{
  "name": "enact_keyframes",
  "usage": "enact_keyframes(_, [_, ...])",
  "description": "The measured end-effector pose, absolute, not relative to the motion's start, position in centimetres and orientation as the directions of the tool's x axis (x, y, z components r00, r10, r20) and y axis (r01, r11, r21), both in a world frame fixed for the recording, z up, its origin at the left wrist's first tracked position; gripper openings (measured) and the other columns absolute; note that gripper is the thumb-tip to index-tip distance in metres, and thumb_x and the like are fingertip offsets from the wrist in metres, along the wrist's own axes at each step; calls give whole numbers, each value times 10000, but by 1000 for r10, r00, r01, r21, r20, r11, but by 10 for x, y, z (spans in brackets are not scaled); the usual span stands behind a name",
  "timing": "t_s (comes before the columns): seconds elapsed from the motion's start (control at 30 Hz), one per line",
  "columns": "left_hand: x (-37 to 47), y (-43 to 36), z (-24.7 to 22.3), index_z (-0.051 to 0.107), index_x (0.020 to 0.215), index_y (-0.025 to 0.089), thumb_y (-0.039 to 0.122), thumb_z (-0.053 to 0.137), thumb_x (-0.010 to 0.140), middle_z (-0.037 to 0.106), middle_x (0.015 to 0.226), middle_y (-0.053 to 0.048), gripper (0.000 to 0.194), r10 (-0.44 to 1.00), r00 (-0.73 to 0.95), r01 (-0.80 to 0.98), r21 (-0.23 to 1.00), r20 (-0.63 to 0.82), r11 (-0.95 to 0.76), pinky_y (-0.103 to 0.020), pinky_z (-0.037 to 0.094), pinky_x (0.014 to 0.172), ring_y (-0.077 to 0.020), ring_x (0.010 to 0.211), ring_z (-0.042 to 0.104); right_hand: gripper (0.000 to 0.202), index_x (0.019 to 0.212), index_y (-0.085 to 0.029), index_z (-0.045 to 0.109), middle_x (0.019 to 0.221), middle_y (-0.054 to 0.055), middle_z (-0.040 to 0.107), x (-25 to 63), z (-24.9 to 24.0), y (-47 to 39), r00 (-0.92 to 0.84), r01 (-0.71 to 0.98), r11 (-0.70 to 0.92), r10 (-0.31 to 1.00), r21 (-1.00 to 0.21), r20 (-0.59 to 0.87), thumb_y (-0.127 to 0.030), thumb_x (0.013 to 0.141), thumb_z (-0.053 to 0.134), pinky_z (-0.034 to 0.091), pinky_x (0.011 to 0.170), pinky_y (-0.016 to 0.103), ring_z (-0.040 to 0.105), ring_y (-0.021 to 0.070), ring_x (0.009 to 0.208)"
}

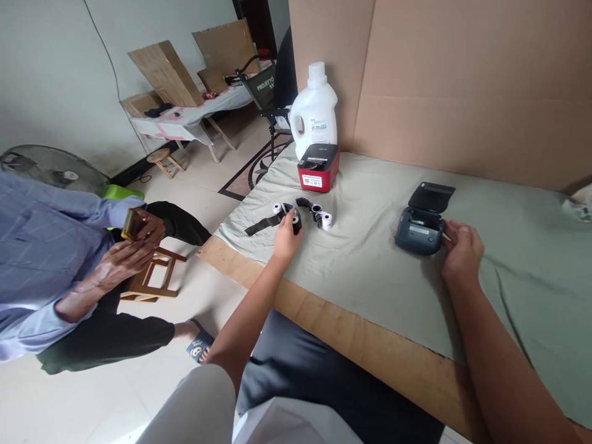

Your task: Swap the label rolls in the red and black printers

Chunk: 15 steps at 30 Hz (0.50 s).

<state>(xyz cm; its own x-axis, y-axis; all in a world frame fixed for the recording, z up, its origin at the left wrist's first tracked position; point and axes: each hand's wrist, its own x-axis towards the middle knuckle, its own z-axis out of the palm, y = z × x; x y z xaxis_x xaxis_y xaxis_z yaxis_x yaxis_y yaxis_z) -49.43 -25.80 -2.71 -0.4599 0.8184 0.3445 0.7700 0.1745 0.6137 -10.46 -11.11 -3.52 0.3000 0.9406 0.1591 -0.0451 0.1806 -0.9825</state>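
Observation:
My left hand (287,236) is closed around a small black roll (296,223) on the cloth; the fingers partly hide it. A black strip (263,225) stretches out to the left of it. Close by lie a white paper roll (326,221) and further small black-and-white rolls (316,209). At the right, my right hand (464,250) grips the side of a dark blue portable printer (419,233). The printer's black lid (431,197) stands raised. Whether the printer rests on the cloth or is slightly lifted, I cannot tell.
Behind the rolls are a red-and-black printer (319,169) and a white jug (317,111). A cardboard panel (462,86) stands along the table's back. The wooden table edge (324,311) runs in front of me. A seated person (50,246) holds a phone (133,224) at the left.

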Motion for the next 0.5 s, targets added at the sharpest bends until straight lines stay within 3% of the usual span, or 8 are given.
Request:
enact_keyframes(0.13, [-492,-277,-11,470,1545,167,444,743,888,628,1370,-194,763,748,-452,841,512,486,175,-488,512,1102,-356,1312,611,314,1007,-198,677,1165,156,767,-105,-36,-110,310,-51,188,937,-981,164,-462,893,551,532,951,435,741,254,1137])
enact_keyframes(0.23, [-506,-282,9,493,1535,158,433,598,976,590,1425,-208,631,658,-532,835,458,533,304,-486,463,1154,-346,1365,571,342,1035,-187,677,1181,154,762,-105,-37,-110,298,-45,185,940,-982,164,-472,914,530,529,954,426,739,243,1133])
enact_keyframes(0.3, [-522,-275,22,498,1560,200,397,584,976,560,1502,-202,622,692,-591,802,393,415,449,-515,452,1156,-371,1398,556,356,1052,-183,673,1190,148,758,-104,-38,-110,286,-40,186,943,-982,167,-478,923,522,528,957,419,736,236,1132])
enact_keyframes(0.37, [-537,-264,32,488,1592,278,385,592,974,590,1508,-172,636,783,-590,797,295,198,527,-531,483,1110,-389,1366,591,365,1057,-179,666,1182,142,754,-105,-37,-110,283,-44,189,944,-981,169,-487,920,526,528,955,412,731,233,1130])
enact_keyframes(0.43, [-550,-254,40,496,1591,335,361,581,988,684,1396,-145,609,836,-549,818,214,16,534,-508,525,1040,-378,1275,657,374,1052,-172,657,1165,141,748,-107,-35,-112,286,-57,191,944,-980,167,-495,909,534,526,955,410,725,237,1133])
enact_keyframes(0.5, [-559,-249,51,567,1534,323,290,588,984,753,1251,-128,551,853,-521,838,172,-32,518,-479,544,991,-363,1187,697,383,1043,-164,653,1154,144,741,-109,-32,-113,283,-60,194,944,-979,169,-500,896,543,524,954,415,715,247,1139])
